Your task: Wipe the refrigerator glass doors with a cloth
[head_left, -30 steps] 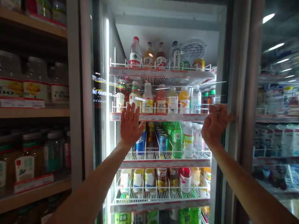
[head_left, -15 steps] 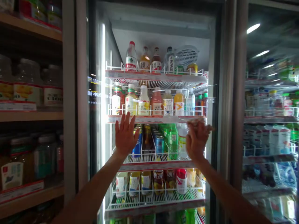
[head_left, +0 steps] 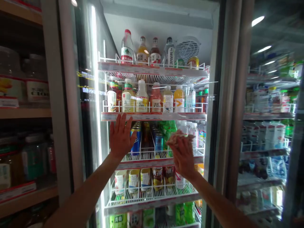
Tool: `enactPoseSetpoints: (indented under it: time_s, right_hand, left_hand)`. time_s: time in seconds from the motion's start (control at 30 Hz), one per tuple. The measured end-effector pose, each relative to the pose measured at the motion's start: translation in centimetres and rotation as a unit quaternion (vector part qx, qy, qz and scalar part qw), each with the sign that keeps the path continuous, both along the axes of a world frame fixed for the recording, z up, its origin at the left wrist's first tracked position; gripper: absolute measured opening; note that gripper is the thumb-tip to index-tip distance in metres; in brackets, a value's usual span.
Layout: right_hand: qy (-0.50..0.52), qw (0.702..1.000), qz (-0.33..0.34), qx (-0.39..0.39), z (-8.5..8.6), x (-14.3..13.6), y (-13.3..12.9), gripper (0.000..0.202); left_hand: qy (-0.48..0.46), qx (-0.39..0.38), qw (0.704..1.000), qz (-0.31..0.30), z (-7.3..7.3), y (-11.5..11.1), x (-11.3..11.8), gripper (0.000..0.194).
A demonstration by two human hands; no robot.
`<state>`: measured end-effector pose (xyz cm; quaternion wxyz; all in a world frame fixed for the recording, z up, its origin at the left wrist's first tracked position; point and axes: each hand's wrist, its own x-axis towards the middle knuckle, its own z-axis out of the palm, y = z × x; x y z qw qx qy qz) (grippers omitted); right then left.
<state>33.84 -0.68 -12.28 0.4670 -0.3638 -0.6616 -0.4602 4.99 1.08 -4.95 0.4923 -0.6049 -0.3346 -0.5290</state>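
Observation:
A drinks fridge with a glass door (head_left: 95,95) stands in front of me. My left hand (head_left: 121,136) lies flat on the glass with its fingers spread, in front of the blue cans (head_left: 136,142). My right hand (head_left: 182,156) presses a crumpled pale cloth (head_left: 178,138) against the glass near the middle, in front of the green bottles (head_left: 169,129). Behind the glass, wire shelves (head_left: 152,116) carry rows of juice and water bottles.
Wooden shelves (head_left: 26,113) with jars stand to the left of the fridge. A second glass-door fridge (head_left: 266,126) with cartons and bottles stands to the right, beyond the door frame (head_left: 234,101). A small fan (head_left: 187,49) sits on the top shelf.
My right hand with the cloth has slid left and down, from the right door frame to the middle of the glass. My left hand has stayed flat on the glass.

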Motion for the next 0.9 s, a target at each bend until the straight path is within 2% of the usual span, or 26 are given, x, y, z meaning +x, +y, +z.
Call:
enactPoseSetpoints:
  time_s: [0.07,0.1,0.2,0.27,0.33,0.4,0.47,0.53,0.63,0.7,0.77,0.83,0.9]
  right_hand:
    - [-0.050,0.998,0.011,-0.028,-1.0,-0.3,-0.4,0.053]
    - [-0.028,0.999,0.005,-0.020,-0.9,0.3,-0.3,0.053]
    - [0.138,0.989,-0.021,0.055,0.4,2.7,0.3,0.048]
    - [0.203,0.976,-0.019,0.075,0.7,2.6,0.6,0.048]
    - [0.158,0.987,0.000,0.040,-0.5,0.6,0.3,0.050]
    - [0.036,0.999,0.025,-0.017,-2.6,-1.8,-0.3,0.052]
    - [-0.043,0.997,0.034,-0.050,-4.4,-2.6,-0.7,0.049]
    - [-0.013,0.999,0.013,-0.029,-4.9,-1.1,-0.7,0.046]
    - [0.145,0.988,-0.033,0.044,-3.6,2.7,0.0,0.044]
    - [0.212,0.974,-0.045,0.059,-3.0,3.4,0.1,0.044]
    - [0.190,0.981,-0.033,0.032,-3.6,1.7,-0.3,0.047]
    - [0.097,0.995,-0.004,-0.019,-5.2,-1.0,-1.0,0.049]
    - [0.019,0.998,0.017,-0.064,-6.6,-2.5,-1.5,0.050]
  left_hand:
    - [0.017,-0.004,1.000,0.002,-1.3,-0.3,-0.2,0.066]
    - [0.027,-0.008,1.000,0.004,-2.1,-0.4,-0.3,0.066]
    - [0.034,-0.020,0.999,0.013,-4.4,-0.7,-0.4,0.067]
    - [0.026,-0.024,0.999,0.016,-5.2,-0.8,-0.5,0.067]
    - [0.022,-0.028,0.999,0.014,-5.5,-0.7,-0.4,0.067]
    - [0.021,-0.032,0.999,0.011,-5.4,-0.7,-0.5,0.067]
    - [0.019,-0.033,0.999,0.009,-5.3,-0.6,-0.5,0.067]
    - [0.018,-0.030,0.999,0.009,-5.3,-0.6,-0.6,0.067]
    - [0.020,-0.028,0.999,0.013,-5.4,-0.6,-0.5,0.067]
    - [0.017,-0.029,0.999,0.012,-5.4,-0.6,-0.5,0.066]
    - [0.014,-0.029,0.999,0.008,-5.4,-0.6,-0.5,0.066]
    - [0.018,-0.028,0.999,0.006,-5.4,-0.6,-0.6,0.066]
    - [0.024,-0.027,0.999,0.004,-5.4,-0.6,-0.6,0.067]
